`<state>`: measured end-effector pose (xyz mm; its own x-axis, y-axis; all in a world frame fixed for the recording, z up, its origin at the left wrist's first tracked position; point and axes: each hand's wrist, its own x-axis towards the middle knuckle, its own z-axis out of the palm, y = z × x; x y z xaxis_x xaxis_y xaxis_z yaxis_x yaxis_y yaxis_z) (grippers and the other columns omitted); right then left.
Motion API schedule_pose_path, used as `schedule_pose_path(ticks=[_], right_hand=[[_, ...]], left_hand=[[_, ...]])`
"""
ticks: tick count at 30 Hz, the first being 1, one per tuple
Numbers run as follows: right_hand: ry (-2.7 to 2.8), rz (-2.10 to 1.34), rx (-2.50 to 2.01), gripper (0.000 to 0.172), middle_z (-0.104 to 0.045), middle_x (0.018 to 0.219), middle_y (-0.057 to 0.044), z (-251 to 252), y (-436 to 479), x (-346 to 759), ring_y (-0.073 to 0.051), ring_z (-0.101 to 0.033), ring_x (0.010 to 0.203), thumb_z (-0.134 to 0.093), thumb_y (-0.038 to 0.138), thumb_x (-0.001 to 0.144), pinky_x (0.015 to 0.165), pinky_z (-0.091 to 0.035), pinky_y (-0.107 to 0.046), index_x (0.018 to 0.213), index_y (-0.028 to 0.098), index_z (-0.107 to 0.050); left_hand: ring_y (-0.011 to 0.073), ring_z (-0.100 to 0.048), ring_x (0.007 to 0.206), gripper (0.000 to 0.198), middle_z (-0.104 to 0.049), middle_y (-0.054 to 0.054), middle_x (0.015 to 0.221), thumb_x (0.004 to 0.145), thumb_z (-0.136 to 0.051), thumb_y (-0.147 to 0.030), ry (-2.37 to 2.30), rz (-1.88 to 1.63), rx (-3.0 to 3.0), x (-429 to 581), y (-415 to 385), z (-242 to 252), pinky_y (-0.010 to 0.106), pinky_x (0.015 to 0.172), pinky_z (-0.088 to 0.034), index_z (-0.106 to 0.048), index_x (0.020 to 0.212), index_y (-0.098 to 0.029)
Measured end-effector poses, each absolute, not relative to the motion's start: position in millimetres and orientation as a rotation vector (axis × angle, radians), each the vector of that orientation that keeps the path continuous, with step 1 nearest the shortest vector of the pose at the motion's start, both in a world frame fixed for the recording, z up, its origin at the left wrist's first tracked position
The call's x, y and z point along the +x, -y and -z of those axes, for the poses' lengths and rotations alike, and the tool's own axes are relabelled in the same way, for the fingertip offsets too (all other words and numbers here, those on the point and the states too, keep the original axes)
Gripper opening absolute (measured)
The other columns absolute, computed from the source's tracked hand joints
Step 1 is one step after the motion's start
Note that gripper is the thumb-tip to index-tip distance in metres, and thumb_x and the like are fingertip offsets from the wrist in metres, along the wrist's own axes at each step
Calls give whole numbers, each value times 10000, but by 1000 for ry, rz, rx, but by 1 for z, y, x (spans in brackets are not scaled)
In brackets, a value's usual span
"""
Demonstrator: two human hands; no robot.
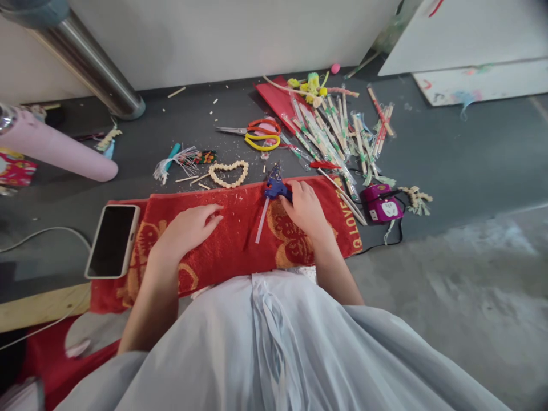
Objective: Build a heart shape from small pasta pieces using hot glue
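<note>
My right hand [306, 210] is closed around the handle of a small blue hot glue gun [276, 187]. From the gun's back end a whitish glue stick [262, 221] points toward me, over a red towel [240, 245] with orange patterns. On the towel's left part lies my left hand [186, 228], holding nothing, with the thumb apart from the loosely bent fingers. Just beyond the towel's far edge is a curved loop of pale short stick pieces [228, 184]. Orange-and-yellow scissors [262, 138] lie behind it, blades to the left.
Wrapped wooden chopsticks [329, 134] are piled at the back right. A purple box [382, 204] with a black cord sits right of the towel. To the left are a phone [113, 241], a pink bottle [64, 145] and a metal table leg [103, 63]. White-and-teal tassels [176, 161] lie nearby.
</note>
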<state>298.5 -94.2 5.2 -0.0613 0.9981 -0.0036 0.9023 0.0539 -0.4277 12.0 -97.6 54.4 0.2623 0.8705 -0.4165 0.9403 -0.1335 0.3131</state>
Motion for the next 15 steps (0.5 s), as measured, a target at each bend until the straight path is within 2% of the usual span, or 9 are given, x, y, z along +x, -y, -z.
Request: schedule_pose_path(ticks=[6,15], right_hand=[[2028,-482,-1916,404,-663,1304,-231,-4,92,301,-365,-608,1243,-507,260,1001,1112,-470,-499,1354,78,-579],[1968,-348,-2002,372,-655,1250,-228,10,84,316,-370,-607,1185,-499,266,985,1068,-480,-529,1311,108,-583]], left_hand=[[312,-663,1331,498,-695,106,1444,1034,-442,-389,-1649,179,2026,9,100,-55,425,1128,-511,-661,1436,-193],[324,-678,1298,487,-707,100,1427,1031,-410,-411,-1708,178,2045,3,99,-53,446,1086,-529,-686,1380,-213]])
